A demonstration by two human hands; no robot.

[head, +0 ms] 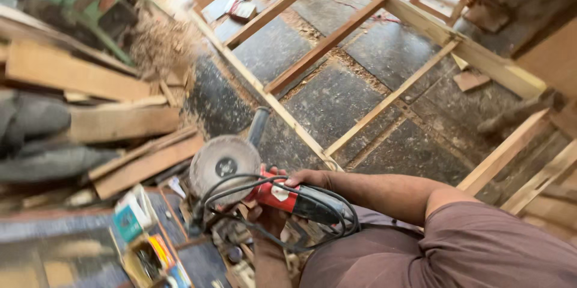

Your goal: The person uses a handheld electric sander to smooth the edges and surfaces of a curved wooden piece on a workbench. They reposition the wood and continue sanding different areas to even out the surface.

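right hand (303, 178) grips red angle grinder (264, 189) | wooden frame (360, 53) beyond

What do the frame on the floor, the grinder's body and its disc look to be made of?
Frame: pale bare wood, unpainted, with sawdust beside it. Grinder body: glossy red and dark casing, probably plastic. Disc: flat, dull grey and round, likely abrasive or metal; the blur leaves it open.

The left hand (267, 219) is mostly hidden beneath the angle grinder (264, 186); planks (90, 101) further left of the grip blur.
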